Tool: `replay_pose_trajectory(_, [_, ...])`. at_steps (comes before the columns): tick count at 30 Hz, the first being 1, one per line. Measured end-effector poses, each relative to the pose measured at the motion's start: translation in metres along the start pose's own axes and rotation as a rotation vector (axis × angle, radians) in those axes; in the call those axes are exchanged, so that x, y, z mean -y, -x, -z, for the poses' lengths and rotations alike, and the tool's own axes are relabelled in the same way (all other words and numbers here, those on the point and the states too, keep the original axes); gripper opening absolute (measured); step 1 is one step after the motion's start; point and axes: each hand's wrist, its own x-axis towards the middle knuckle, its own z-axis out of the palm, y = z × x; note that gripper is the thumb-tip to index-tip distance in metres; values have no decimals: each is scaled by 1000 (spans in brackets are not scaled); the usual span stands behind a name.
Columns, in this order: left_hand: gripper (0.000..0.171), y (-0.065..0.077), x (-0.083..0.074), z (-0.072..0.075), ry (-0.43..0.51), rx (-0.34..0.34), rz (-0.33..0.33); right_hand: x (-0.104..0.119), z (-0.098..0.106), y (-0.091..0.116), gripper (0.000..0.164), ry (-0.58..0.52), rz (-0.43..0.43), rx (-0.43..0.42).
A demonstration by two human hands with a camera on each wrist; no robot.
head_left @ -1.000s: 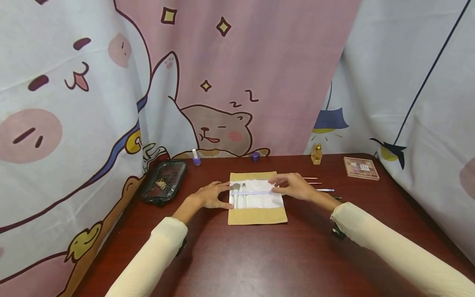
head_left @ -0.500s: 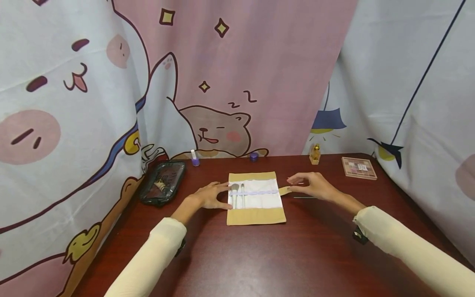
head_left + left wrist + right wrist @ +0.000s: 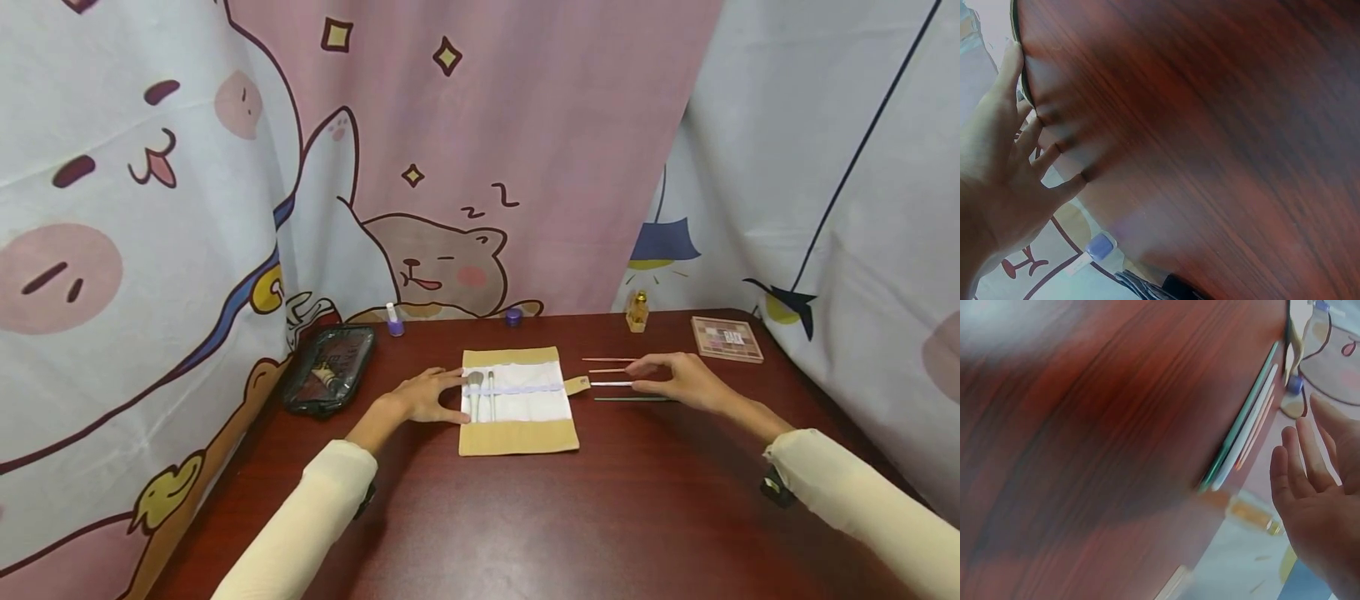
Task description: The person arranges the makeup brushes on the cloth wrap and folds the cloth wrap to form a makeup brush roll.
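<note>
A cloth brush roll (image 3: pixel 517 437) with tan bands and a white middle lies unrolled on the table. At its left end a thick makeup brush (image 3: pixel 475 385) and a thin brush (image 3: pixel 492 396) are tucked under a pale band. My left hand (image 3: pixel 427 395) rests at the roll's left edge, thumb and fingers spread. From the right edge sticks out a tan strap (image 3: pixel 577 385). Several thin sticks, including a white one (image 3: pixel 609 384) and a green one (image 3: pixel 628 399), lie right of it. My right hand (image 3: pixel 684 380) hovers over their right ends, its fingers (image 3: pixel 1300 459) apart with nothing between them.
A black see-through pouch (image 3: pixel 330 367) with a brush in it lies at the left. Along the back stand a purple nail polish bottle (image 3: pixel 395 323), a small purple jar (image 3: pixel 513 317) and a gold bottle (image 3: pixel 637 312). A makeup palette (image 3: pixel 726 339) lies at back right.
My right hand has moved right, off the roll and over the thin sticks. The strap, earlier folded in or covered, now lies out to the right. My left hand has stayed put.
</note>
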Motion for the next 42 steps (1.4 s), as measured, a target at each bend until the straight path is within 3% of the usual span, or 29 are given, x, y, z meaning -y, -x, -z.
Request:
replay_pose_trajectory(6, [89,0,1,-1,-1,5,3,-20,12,14,25,36,-14,-22])
replay_pose_trajectory(12, [90,1,1,-2,-4,13,13,-39,18,26,23,85,-87,1])
replay_pose_trajectory(23, [88,2,0,-1,-1,9,-1,-56,18,38,23,122,-132,45])
replay_pose_trajectory(26, [88,2,0,-1,-1,8,0,-59,16,38,21,127,-113,37])
replay_pose_trajectory(34, [89,1,0,-1,-2,9,12,-62,10,39,12,133,35,-30])
replay_pose_trajectory(42, [89,-1,-1,0,-7,0,6,-55,19,38,6,179,-4,10])
